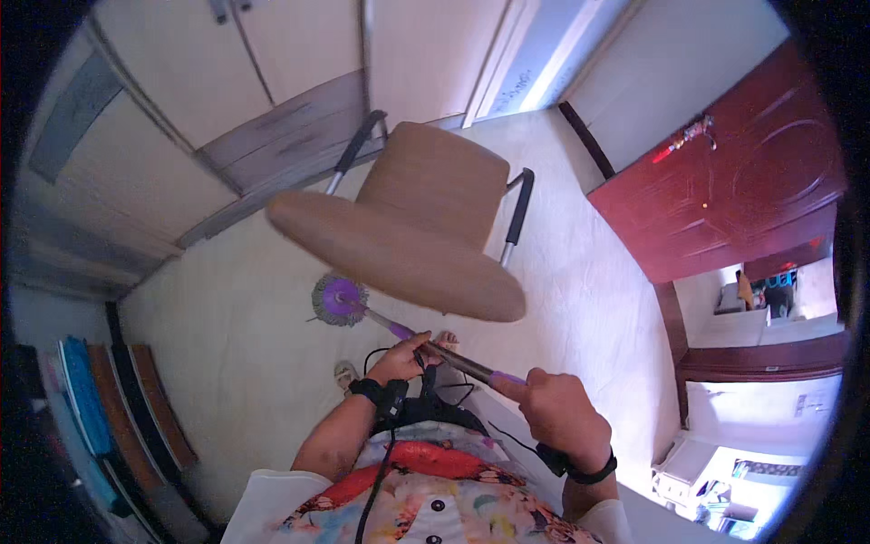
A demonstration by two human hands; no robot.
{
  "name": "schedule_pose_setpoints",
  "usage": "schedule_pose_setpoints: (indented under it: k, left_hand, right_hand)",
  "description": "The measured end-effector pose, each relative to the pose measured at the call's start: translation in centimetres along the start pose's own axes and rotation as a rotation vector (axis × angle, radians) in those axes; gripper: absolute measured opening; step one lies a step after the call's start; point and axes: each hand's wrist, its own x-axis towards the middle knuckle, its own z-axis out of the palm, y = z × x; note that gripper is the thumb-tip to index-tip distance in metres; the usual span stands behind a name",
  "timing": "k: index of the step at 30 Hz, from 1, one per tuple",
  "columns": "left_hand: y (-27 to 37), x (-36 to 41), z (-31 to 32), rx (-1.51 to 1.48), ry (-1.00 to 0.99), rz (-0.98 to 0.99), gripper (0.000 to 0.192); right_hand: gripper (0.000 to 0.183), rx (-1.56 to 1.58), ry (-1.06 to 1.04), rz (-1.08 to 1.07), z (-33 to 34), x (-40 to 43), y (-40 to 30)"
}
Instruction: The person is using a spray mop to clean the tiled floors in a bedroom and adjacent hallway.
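Both of my hands are on the handle of a mop (pixel 467 362), which slants from lower right to upper left. My left hand (pixel 401 360) grips the pole partway along, just above a purple section. Near the top end, my right hand (pixel 563 415) is wrapped around the purple grip. The round mop head (pixel 338 299), a purple disc with a grey fringe, rests on the pale floor (pixel 238 326) beside a brown upholstered chair (pixel 421 224). Part of the mop head's far edge lies close to the chair seat's edge.
Wardrobe doors (pixel 306 47) line the far left side. A red panelled door (pixel 727 177) stands ajar at right, with a doorway beyond. Striped brown, black and blue items (pixel 122 408) stand at lower left. The chair has black armrests (pixel 520 207). My sandalled foot (pixel 346 372) is near the mop.
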Motion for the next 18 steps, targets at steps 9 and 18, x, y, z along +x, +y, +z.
schedule_pose_setpoints:
  k: [9, 18]
  left_hand:
    - [-2.6, 12.6, -4.5, 0.462, -0.375, 0.079, 0.026]
    - [-4.3, 10.3, 2.0, 1.28, -0.01, 0.761, 0.025]
  right_hand:
    - [0.044, 0.119, -0.011, -0.051, -0.6, -1.6, 9.7]
    - [0.037, -0.032, -0.009, 0.091, 0.1, -1.3, 9.8]
